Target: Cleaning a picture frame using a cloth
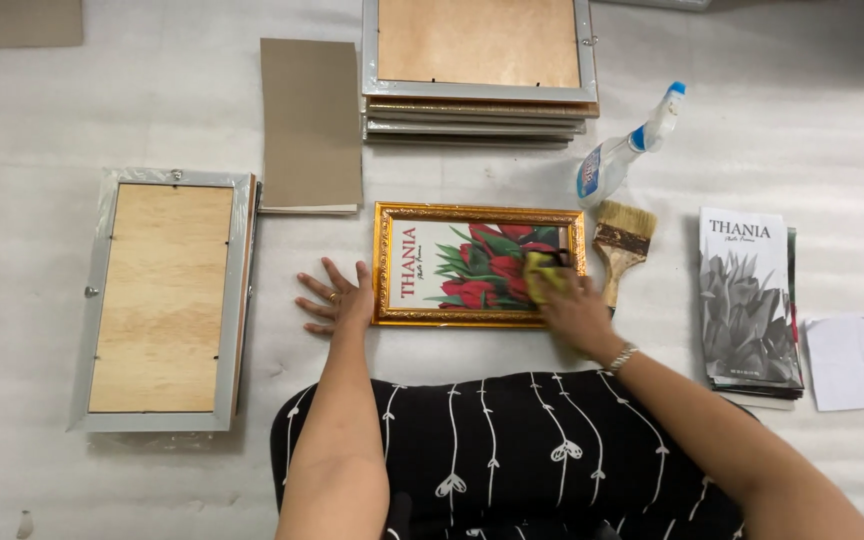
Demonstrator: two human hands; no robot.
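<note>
Head view, person seated, both forearms reaching fwd from bottom edge. Left hand: palm down, flat, fingers spread and pointing up-left, thumb twd the right; a ring shows on one finger. Left forearm runs nearly straight up from lower centre, wrist unbent. Right hand: palm down, fingers curled and pressed on a yellow cloth (grip itself partly hidden by the knuckles). Right forearm comes in diagonally from lower-right corner, wrist slightly bent inward, w/ a bracelet at the wrist. Hands well apart, at approx. the same height in frame. Both arms bare to above the elbow.
</note>
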